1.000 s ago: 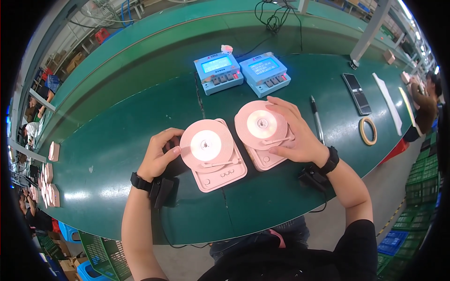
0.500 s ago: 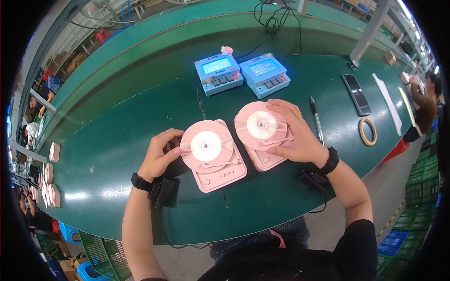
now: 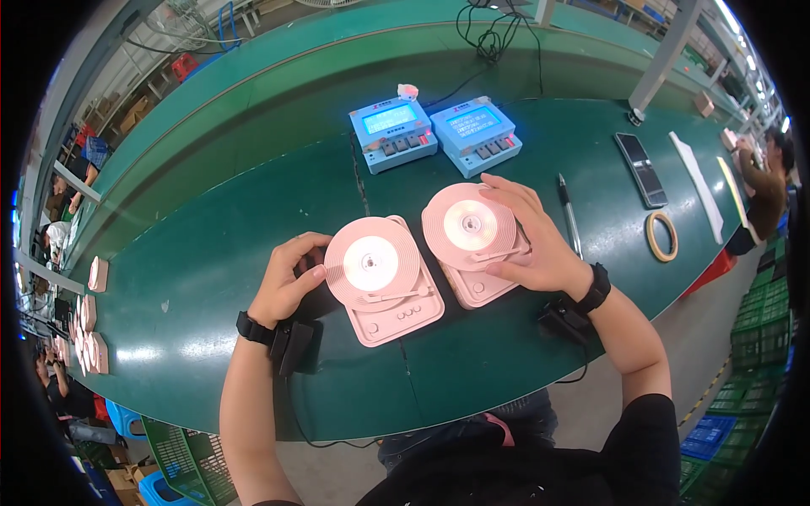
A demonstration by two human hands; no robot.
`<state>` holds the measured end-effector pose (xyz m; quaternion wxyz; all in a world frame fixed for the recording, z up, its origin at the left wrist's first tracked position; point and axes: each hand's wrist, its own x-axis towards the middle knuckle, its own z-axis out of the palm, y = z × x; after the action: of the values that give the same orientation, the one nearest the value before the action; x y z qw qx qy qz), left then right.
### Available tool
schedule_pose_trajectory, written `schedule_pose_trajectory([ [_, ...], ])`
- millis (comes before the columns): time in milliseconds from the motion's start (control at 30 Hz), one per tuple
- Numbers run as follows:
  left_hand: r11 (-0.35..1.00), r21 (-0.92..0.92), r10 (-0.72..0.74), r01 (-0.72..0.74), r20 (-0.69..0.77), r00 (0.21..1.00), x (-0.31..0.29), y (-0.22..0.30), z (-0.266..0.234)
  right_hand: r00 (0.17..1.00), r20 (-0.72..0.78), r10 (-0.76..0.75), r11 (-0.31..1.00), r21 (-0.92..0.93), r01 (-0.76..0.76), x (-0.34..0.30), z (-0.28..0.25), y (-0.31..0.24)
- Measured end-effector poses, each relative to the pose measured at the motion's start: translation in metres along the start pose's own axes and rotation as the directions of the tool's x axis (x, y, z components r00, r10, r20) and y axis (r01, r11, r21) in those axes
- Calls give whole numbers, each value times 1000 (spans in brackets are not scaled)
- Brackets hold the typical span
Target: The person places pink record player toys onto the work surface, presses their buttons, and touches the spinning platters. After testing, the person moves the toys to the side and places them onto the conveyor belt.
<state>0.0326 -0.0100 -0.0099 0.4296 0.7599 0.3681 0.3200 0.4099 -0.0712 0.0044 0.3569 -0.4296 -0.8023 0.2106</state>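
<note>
Two pink miniature record players lie side by side on the green table, each with a round grooved disc and a small tone arm on top. My left hand [image 3: 288, 280] is curled at the left edge of the left record player [image 3: 385, 295], thumb and fingers against its disc's rim. Around the right side of the right record player [image 3: 469, 226] my right hand [image 3: 544, 246] is closed, fingertips by the top of the disc and thumb near the tone arm. Part of that player's right side is hidden under the hand. Both wrists wear black straps with small black boxes.
Behind the players stand two light-blue boxes [image 3: 394, 135] with lit screens and buttons. To the right lie a pen [image 3: 570, 218], a phone [image 3: 641, 171], a tape roll [image 3: 662, 236] and a white strip [image 3: 697, 187]. More pink players [image 3: 96, 352] sit at the far left. Other people work at both sides.
My right thumb has shifted very slightly on the right record player. Otherwise both hands and both players stay put.
</note>
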Motion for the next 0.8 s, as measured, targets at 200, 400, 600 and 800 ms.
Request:
schedule_pose_trajectory([
  [200, 1000, -18, -5, 5, 6, 1000, 0, -2, 0, 1000, 4, 3, 1000, 6, -3, 0, 0, 0],
  [400, 1000, -13, -11, 11, 1, 1000, -3, -1, 0, 1000, 2, 1, 1000, 9, -1, -2, 1, -3],
  [600, 998, 12, -61, 61, 70, 996, -2, 0, -2, 1000, -8, 4, 1000, 4, -4, -4, 0, -2],
  [800, 1000, -9, 14, -14, 18, 1000, 10, -3, 3, 1000, -17, 5, 1000, -8, -5, -2, -6, 4],
])
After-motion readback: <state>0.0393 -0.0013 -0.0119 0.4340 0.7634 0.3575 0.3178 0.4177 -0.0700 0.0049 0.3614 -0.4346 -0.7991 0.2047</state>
